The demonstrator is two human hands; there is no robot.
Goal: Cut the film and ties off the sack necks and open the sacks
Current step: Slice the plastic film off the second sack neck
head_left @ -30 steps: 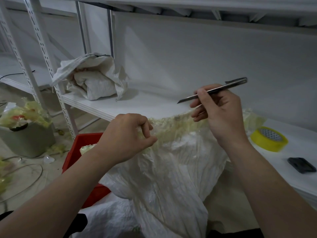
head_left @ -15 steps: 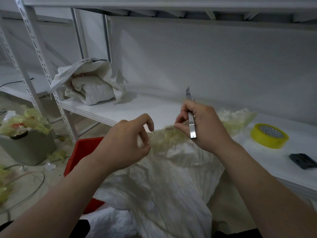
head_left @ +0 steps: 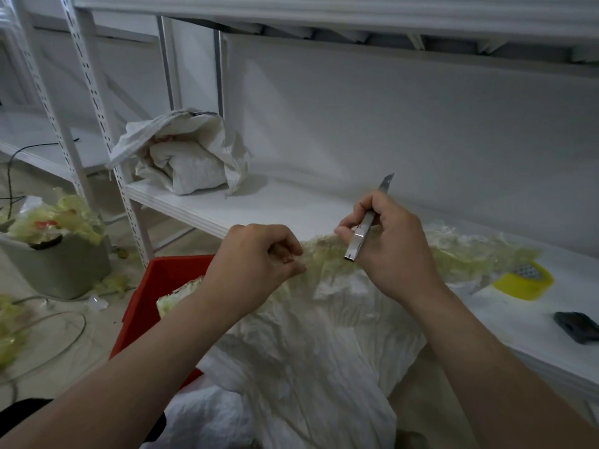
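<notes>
Lying crumpled against the front edge of the white shelf (head_left: 275,209), the white woven sack (head_left: 308,351) is seen low centre, with its neck raised to shelf height. The neck is wrapped in yellowish-green film (head_left: 327,259), bunched and drawn sideways between both hands. The film is pinched by the left hand (head_left: 256,264) at the left end of the neck, fingers curled tight, thumb against forefinger. A silver utility knife (head_left: 360,241) is gripped by the right hand (head_left: 393,254), fingers wrapped round the handle. The blade tip is pointed up and away, clear of the film; the handle butt is held just over the film. Whether the right fingers also touch the film cannot be told.

Loose film (head_left: 479,251) is spread along the shelf right of the neck, reaching a yellow tape roll (head_left: 526,281). A dark flat object (head_left: 575,325) is laid on the shelf at the right edge of view. A second white sack (head_left: 184,157), slumped and open-mouthed, is set on the shelf well to the left rear. A red crate (head_left: 152,296) is placed on the floor just left of the held sack, partly hidden by the left forearm. A grey bin (head_left: 61,270) heaped with film scraps (head_left: 55,218) is stood on the floor far left, with a cable (head_left: 48,335) looped nearby.
</notes>
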